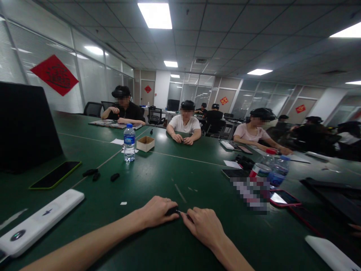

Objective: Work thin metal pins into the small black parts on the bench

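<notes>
My left hand [159,211] rests low over the green table [152,184], fingers closed round a small dark object [172,211]. Close beside it, my right hand [203,226] is also closed, thumb and forefinger pinched near a thin pale tip [178,211] between the two hands. What the right fingers hold is mostly hidden, and the kind of dark object cannot be made out. A small white scrap [123,203] lies to the left of my left hand. Farther off lie small black pieces [114,177] of similar dark colour.
A water bottle [129,145] and an open box [145,144] stand ahead. To the left are a green-edged phone [55,175], a white device [42,220] and a black screen [26,128]. Bottles [278,171] and a red-edged phone [284,198] are right. Several people sit around.
</notes>
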Demonstrator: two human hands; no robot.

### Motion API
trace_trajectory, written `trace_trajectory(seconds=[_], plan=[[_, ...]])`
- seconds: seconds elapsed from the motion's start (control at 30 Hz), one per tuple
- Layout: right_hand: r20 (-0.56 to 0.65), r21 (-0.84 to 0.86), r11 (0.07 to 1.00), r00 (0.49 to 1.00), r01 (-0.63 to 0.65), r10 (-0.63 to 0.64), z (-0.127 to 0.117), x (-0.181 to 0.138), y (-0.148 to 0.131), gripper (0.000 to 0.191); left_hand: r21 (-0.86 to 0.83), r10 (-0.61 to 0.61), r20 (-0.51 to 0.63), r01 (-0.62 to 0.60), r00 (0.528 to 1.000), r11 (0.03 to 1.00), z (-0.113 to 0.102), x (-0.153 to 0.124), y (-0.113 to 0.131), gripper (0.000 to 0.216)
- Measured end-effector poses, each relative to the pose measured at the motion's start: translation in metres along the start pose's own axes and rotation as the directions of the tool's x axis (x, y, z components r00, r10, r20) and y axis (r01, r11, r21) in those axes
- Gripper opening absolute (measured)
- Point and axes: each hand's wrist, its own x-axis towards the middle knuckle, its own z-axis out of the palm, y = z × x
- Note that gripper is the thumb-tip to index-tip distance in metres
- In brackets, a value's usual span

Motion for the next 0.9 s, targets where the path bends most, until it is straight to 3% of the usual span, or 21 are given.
trace_trajectory(seconds=[0.2,0.5,0.9], plan=[[0.018,0.046,0.999,1.000,-0.020,0.019,0.0011,-0.0009,-0.0012,0.047,-0.019,-0.012,0.008,0.012,1.000,1.000,-0.0009,0.0003,-0.0005,0.042],[0.026,-0.046,0.997,0.998,-0.059,0.060,-0.0007,-0.0005,-0.0064,0.047,-0.011,0.037,0.005,-0.037,0.999,0.999,0.0002,0.0002,-0.0022,0.038],[0.060,0.018,0.994,0.993,-0.105,0.104,-0.0009,-0.0008,-0.0081,0.050,-0.004,0.042,0.023,-0.042,0.999,0.999,0.0000,0.0004,-0.0018,0.034]])
